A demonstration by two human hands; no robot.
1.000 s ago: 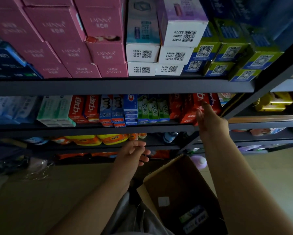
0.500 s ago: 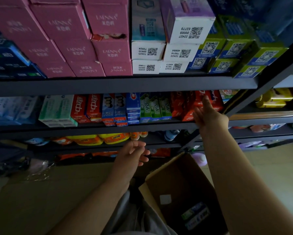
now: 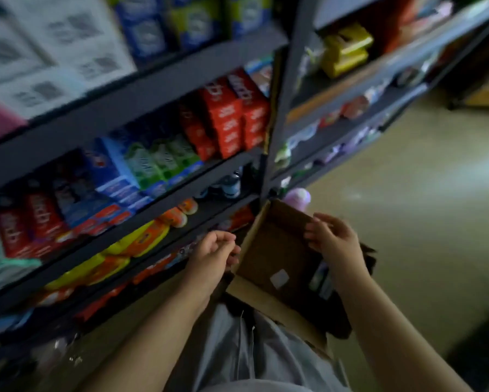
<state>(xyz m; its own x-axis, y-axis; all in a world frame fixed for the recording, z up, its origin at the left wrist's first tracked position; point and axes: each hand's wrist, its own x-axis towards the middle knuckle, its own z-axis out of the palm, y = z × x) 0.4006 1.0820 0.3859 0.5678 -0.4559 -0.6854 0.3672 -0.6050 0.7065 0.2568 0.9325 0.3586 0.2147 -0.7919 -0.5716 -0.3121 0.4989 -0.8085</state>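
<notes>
On the left we see the grey shelf [image 3: 152, 94] packed tight. Red cartons [image 3: 229, 120] stand face-out at the end of one row, and yellow and orange packs [image 3: 118, 250] lie on the board below, all set so their fronts can be read from the aisle. Just right of those, the left hand [image 3: 213, 254] hangs at the near-left edge of the cardboard box [image 3: 271, 250], fingers loosely curled round nothing. We judge it is placed there to steady the box. The box sits low in front of the person, just beside the shelf's upright, which puts it within reach of the rows. It is plain brown and open at the top, its inner wall bare except for a small white sticker [image 3: 279, 278]. A few dark packs with green labels [image 3: 319, 278] lie along its right side. Over that side hovers the right hand [image 3: 335, 241], fingers half bent, apart and empty as far as the blur lets us tell, likely about to reach in for a pack. Beyond it lies the pale floor [image 3: 421, 207].
</notes>
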